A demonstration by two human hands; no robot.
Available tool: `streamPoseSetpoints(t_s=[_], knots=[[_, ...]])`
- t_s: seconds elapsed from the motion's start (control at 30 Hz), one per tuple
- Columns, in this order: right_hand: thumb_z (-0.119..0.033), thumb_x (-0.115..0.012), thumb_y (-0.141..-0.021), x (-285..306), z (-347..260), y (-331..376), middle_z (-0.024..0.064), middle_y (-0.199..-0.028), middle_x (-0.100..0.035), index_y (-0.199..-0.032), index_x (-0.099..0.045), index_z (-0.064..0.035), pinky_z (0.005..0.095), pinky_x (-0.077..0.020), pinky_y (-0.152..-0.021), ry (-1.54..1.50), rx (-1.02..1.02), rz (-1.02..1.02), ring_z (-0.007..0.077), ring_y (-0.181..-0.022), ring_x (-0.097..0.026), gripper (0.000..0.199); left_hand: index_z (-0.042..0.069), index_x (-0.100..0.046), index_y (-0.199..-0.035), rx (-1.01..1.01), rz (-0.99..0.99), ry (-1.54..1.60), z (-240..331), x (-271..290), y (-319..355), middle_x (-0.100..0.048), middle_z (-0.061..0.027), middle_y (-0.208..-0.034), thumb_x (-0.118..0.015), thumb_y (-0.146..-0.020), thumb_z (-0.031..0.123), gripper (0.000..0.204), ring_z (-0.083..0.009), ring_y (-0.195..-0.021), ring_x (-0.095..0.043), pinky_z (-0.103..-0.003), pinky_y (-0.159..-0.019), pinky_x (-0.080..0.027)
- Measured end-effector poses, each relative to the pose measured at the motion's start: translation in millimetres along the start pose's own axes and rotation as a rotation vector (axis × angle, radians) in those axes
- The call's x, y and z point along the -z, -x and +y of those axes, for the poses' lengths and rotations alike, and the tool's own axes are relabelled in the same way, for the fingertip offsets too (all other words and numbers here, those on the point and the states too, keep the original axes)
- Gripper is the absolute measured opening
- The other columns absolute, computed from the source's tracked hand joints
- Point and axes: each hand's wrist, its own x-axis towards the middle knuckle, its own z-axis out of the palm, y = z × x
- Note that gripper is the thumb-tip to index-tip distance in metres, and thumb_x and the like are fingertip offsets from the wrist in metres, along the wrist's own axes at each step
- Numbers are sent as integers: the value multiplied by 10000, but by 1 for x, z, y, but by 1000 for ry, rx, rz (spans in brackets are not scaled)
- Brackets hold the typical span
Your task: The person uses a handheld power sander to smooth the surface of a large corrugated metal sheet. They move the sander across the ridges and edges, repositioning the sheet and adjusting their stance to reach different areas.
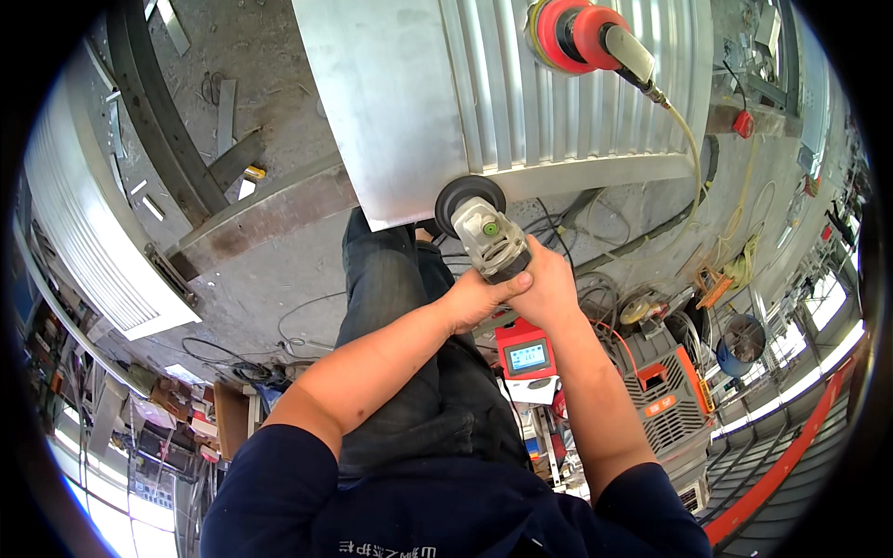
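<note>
A large metal panel (409,102), flat on its near-left part and ribbed on the rest, fills the upper middle of the view and serves as the landmark. Left of the panel, a rusty steel beam (270,209) runs across the concrete floor (270,56). Below and right of the panel stands a grey machine with orange trim (665,405), and nearer the panel's lower edge sits a small red box with a screen (526,354). On the panel's ribbed top lies a red and grey polishing tool (586,37), its pale hose (693,158) trailing off the panel's right edge. At the panel's lower edge, the dark disc of a grey angle grinder (484,228) touches or sits just against the metal. The right hand (549,284) has its fingers wrapped tight round the grinder's body. The left hand (474,298) grips it from the other side, fingers closed, touching the right hand.
</note>
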Motion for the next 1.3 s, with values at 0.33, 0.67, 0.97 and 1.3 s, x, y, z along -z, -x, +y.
streamPoseSetpoints(t_s=[0.33,0.67,0.97,1.3], knots=[[-207,-729,-707,2,-3,-3,259,-834,-679,-933,-544,1,527,-538,-747,-11,-6,-10,472,-854,-661,359,49,-522,-1381,-23,22,-4,1,-4,4,-600,-91,-1323,-804,-868,455,713,-196,-1208,-565,-371,-1007,-480],[-218,-747,-691,1,0,4,263,-871,-683,-951,-562,5,518,-542,-755,-80,-46,-36,470,-873,-664,389,33,-513,-1395,-69,44,-18,-10,-9,4,-602,-108,-1329,-803,-859,488,761,-211,-1210,-569,-377,-1012,-473],[-211,-746,-696,0,-1,7,257,-838,-677,-934,-550,6,526,-541,-752,-94,-43,-15,474,-865,-662,377,33,-492,-1404,3,16,18,-1,-9,8,-579,-82,-1347,-824,-851,440,763,-205,-1246,-545,-390,-1059,-452],[-245,-765,-691,-6,4,14,257,-857,-687,-966,-581,-2,516,-544,-757,-142,-86,0,469,-875,-667,411,56,-483,-1417,-24,15,-32,-16,-5,5,-572,-71,-1350,-819,-853,452,766,-195,-1233,-542,-378,-1030,-459]])
